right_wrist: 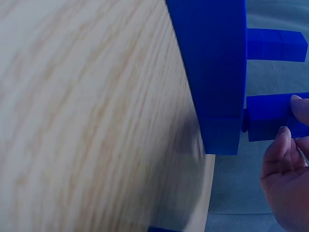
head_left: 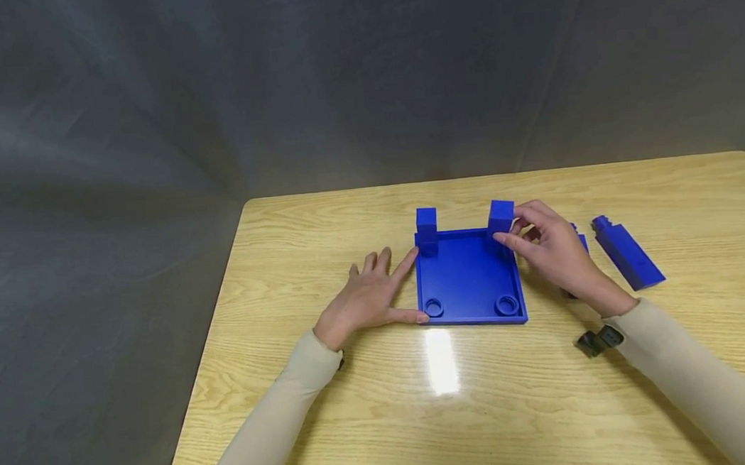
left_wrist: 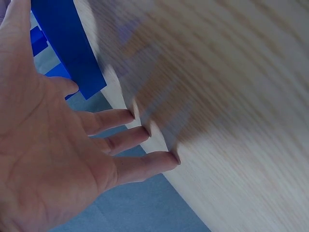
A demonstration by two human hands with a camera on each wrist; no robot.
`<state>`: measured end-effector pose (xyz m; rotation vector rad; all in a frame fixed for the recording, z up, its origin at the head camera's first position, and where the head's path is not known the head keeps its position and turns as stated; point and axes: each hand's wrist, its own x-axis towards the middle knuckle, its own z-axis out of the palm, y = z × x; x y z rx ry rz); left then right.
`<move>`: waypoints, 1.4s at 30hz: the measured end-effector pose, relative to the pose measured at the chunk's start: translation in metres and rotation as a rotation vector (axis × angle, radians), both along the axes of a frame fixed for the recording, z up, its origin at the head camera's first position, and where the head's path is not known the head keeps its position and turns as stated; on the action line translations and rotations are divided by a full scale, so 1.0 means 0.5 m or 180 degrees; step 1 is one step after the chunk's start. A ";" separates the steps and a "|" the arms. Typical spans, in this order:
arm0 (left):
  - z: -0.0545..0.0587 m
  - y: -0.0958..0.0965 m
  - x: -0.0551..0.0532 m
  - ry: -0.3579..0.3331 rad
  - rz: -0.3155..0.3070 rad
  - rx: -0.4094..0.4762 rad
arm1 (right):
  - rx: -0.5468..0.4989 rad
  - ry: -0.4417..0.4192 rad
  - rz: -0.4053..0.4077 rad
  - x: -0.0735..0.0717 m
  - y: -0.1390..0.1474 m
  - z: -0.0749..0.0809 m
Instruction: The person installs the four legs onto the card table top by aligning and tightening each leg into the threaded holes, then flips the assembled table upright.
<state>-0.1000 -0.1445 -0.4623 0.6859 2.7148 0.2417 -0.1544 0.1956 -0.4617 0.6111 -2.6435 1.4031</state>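
A square blue tabletop piece (head_left: pixel 468 276) with a raised rim lies on the table, round sockets showing at its two near corners. One blue leg (head_left: pixel 427 228) stands upright at its far left corner. At the far right corner my right hand (head_left: pixel 555 246) pinches a second blue leg (head_left: pixel 501 216) between thumb and fingers. In the right wrist view a narrow neck shows between this leg (right_wrist: pixel 270 116) and the square piece (right_wrist: pixel 212 72). My left hand (head_left: pixel 373 296) is spread along the square piece's left edge, thumb and index finger touching it, other fingers straight.
Right of the square piece lies a loose blue leg (head_left: pixel 628 252) with a threaded end. Another loose leg (head_left: pixel 582 241) is partly hidden behind my right hand. The wooden table (head_left: pixel 320 221) ends at a far edge before a dark grey cloth (head_left: pixel 363 84).
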 end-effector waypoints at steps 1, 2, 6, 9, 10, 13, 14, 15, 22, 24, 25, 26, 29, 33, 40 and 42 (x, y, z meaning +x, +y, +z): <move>0.000 0.000 0.000 -0.0002 -0.0003 -0.0005 | -0.0001 0.0013 -0.0001 0.000 0.000 -0.001; -0.001 0.000 0.000 -0.0007 -0.0006 -0.0010 | -0.0005 0.0033 -0.0002 0.000 -0.001 -0.002; -0.002 0.001 0.001 -0.0002 -0.0024 -0.0029 | -0.0054 0.0121 -0.0019 -0.001 -0.001 -0.004; -0.001 0.001 0.001 0.0008 -0.0023 -0.0043 | -0.0102 0.0161 -0.0004 -0.004 -0.002 -0.005; -0.001 0.001 0.001 0.0009 -0.0019 -0.0045 | -0.0105 0.0159 0.0001 -0.005 -0.002 -0.005; -0.001 -0.001 0.002 0.0011 -0.0022 -0.0066 | -0.0094 0.0133 0.0026 -0.007 -0.004 -0.004; -0.002 -0.001 0.002 0.0007 -0.0025 -0.0074 | -0.0077 0.0119 0.0029 -0.007 -0.005 -0.004; -0.001 -0.002 0.002 0.0010 -0.0023 -0.0062 | -0.0062 0.0099 0.0026 -0.007 -0.006 -0.004; -0.001 0.000 -0.002 0.0019 -0.0024 -0.0049 | 0.0027 -0.0124 -0.0057 -0.010 -0.002 0.002; -0.001 0.001 -0.003 0.0010 -0.0024 -0.0060 | 0.0013 -0.0190 -0.0090 -0.009 0.000 0.002; -0.001 0.001 -0.003 0.0002 -0.0025 -0.0075 | -0.0005 -0.0225 -0.0108 -0.009 0.000 0.001; 0.000 0.000 -0.002 -0.0007 -0.0025 -0.0079 | -0.0010 -0.0238 -0.0126 -0.008 0.000 0.000; 0.000 -0.001 -0.001 -0.0027 -0.0018 -0.0085 | 0.0017 -0.0133 -0.0155 -0.008 -0.001 -0.005; 0.000 -0.003 0.001 -0.0032 0.0013 -0.0070 | 0.0083 0.0023 -0.0141 -0.011 0.002 -0.008; 0.002 -0.007 0.001 -0.0057 0.0057 -0.0058 | 0.0180 -0.0067 -0.0103 -0.009 0.005 -0.007; 0.002 -0.006 0.001 -0.0080 0.0061 -0.0032 | 0.0204 -0.0053 -0.0078 -0.009 0.005 -0.006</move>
